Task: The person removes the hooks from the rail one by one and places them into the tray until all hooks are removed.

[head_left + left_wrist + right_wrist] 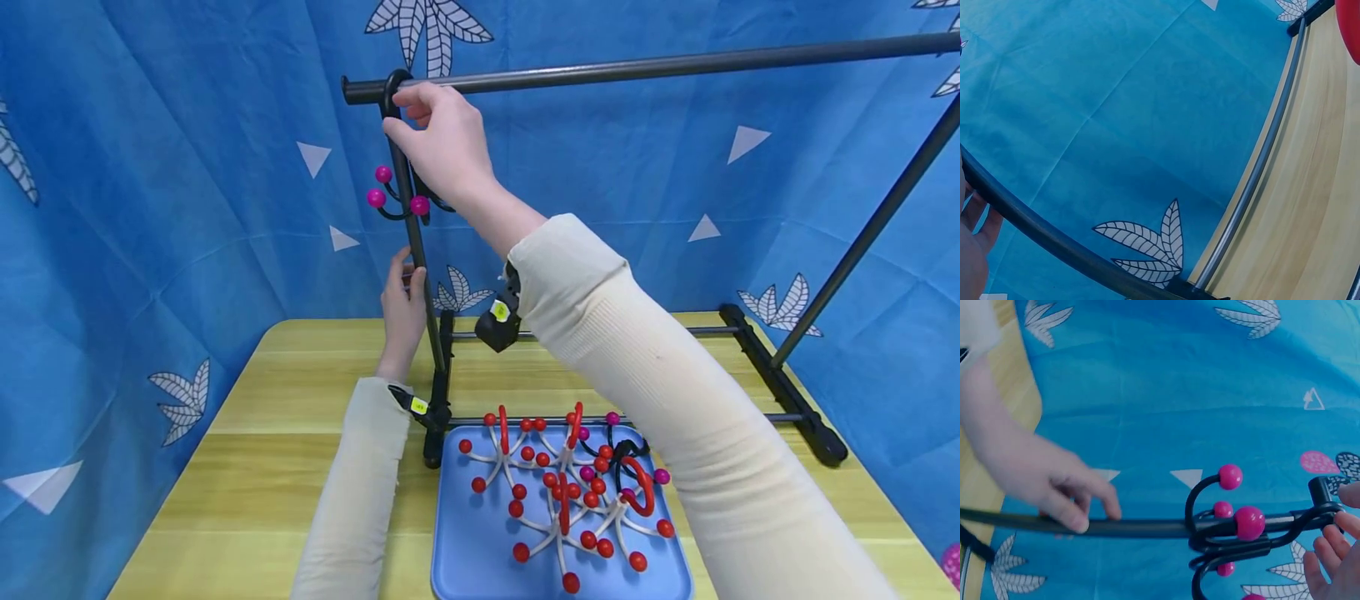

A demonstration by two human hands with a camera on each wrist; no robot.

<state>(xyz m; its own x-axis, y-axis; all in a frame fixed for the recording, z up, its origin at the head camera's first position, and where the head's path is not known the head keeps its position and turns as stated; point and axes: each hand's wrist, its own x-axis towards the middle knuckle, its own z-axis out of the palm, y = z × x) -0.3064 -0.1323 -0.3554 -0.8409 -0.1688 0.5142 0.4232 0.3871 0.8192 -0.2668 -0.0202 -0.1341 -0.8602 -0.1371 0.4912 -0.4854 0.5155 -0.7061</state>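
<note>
A black multi-arm hook hanger with pink ball tips hangs from the left end of the rack's top rail, beside the upright post. My right hand is at the hanger's top hook, fingertips right at the curve and thumb spread apart from the fingers. In the right wrist view, the fingers of this hand look relaxed around the hook's end. Lower down, my left hand holds the rack's left post, thumb on one side and fingers behind it.
A blue tray on the wooden table bears several white hangers with red ball tips and a black one with pink tips. The rack's feet stand around the tray's far side. A blue patterned cloth hangs behind.
</note>
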